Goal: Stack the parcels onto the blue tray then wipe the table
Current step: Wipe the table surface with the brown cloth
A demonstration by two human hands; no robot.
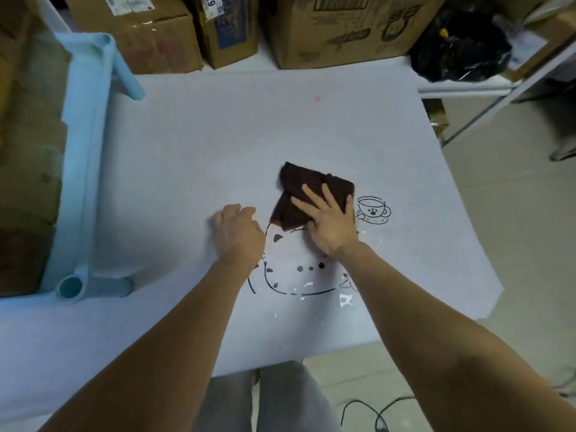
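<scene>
Hands in view: two. Right hand (330,226): laid flat, fingers straight and spread, pressing down on one dark brown folded cloth (307,191). Left hand (240,232): just beside the cloth, apart from it, fingers curled under, holding nothing, resting on the worktop.

Cloths: one, near the middle of the pale grey-blue worktop (218,135), covering the upper edge of a black line drawing of a cat (299,275). Black line drawing of a cup on a saucer (372,210): just right of the cloth. Printed drawings: two. Small shiny patches around the cat drawing.

Light blue plastic tray (84,151): one, at the left edge of the worktop, with tubular corner posts. Brown cardboard parcels (28,188) inside it, blurred; count not determinable.

Behind the worktop: three large brown cardboard boxes (343,29) side by side; one crumpled black plastic bag (461,48) to their right. Right of the worktop: pale metal shelf frame (498,85) over a pale tiled floor (514,244). One black cable (374,413) on the floor near the front edge.
</scene>
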